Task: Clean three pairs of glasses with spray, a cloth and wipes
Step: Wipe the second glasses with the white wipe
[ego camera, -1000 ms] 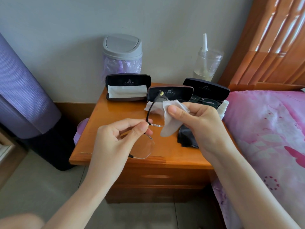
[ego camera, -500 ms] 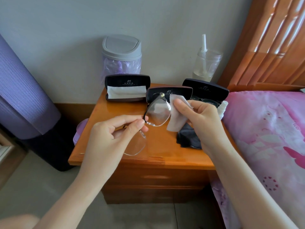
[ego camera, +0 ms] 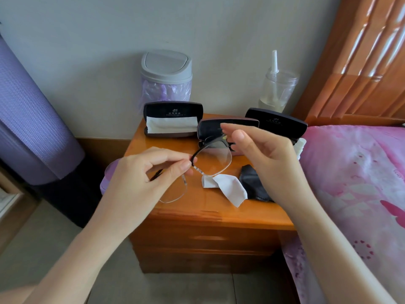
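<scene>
A pair of glasses with a black top rim and clear lenses hangs above the wooden nightstand. My left hand pinches it at the bridge. My right hand holds its right end by the temple hinge. A white wipe lies flat on the nightstand under the glasses, beside a dark cloth. Three open black cases stand behind: the left case holds a white cloth, the middle case and the right case are partly hidden by my right hand.
A small grey-lidded bin and a clear jar with a white spray nozzle stand against the wall. A pink bed borders the nightstand on the right, with a wooden headboard. A purple rolled mat stands left.
My right hand let go of the white wipe, which now lies on the nightstand, and took hold of the glasses' right end. The glasses turned more level between both hands.
</scene>
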